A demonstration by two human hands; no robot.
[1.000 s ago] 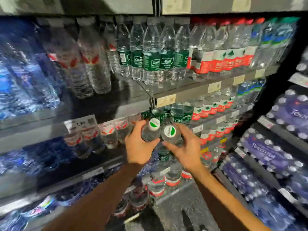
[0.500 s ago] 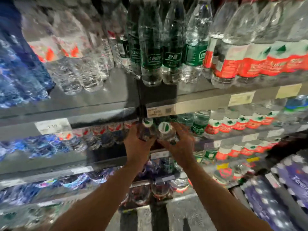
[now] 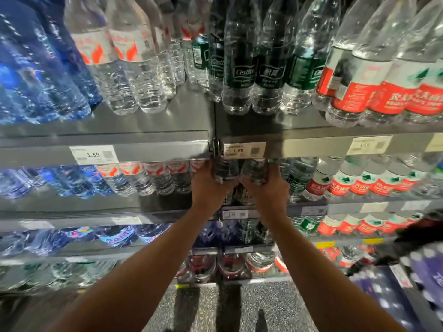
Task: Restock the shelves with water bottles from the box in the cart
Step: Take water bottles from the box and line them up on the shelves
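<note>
Both my arms reach into the second shelf point(image 3: 153, 203) under the price rail. My left hand point(image 3: 208, 185) grips a small green-label water bottle point(image 3: 224, 170). Beside it, my right hand point(image 3: 268, 188) grips a second such bottle point(image 3: 255, 170). The two bottles stand side by side and close together, their tops hidden behind the rail and its price tag point(image 3: 244, 150). More green-label bottles point(image 3: 297, 176) stand just right of my right hand. No box or cart is in view.
Red-label bottles point(image 3: 340, 183) fill the shelf to the right, white-and-red ones point(image 3: 155, 178) and blue ones point(image 3: 72, 180) to the left. Large bottles point(image 3: 239, 75) crowd the shelf above. Lower shelves hold more bottles over a speckled floor point(image 3: 271, 307).
Both hands have carried the two bottles up and forward into the second shelf; their caps have slipped behind the price rail. My head has moved closer to the shelves.
</note>
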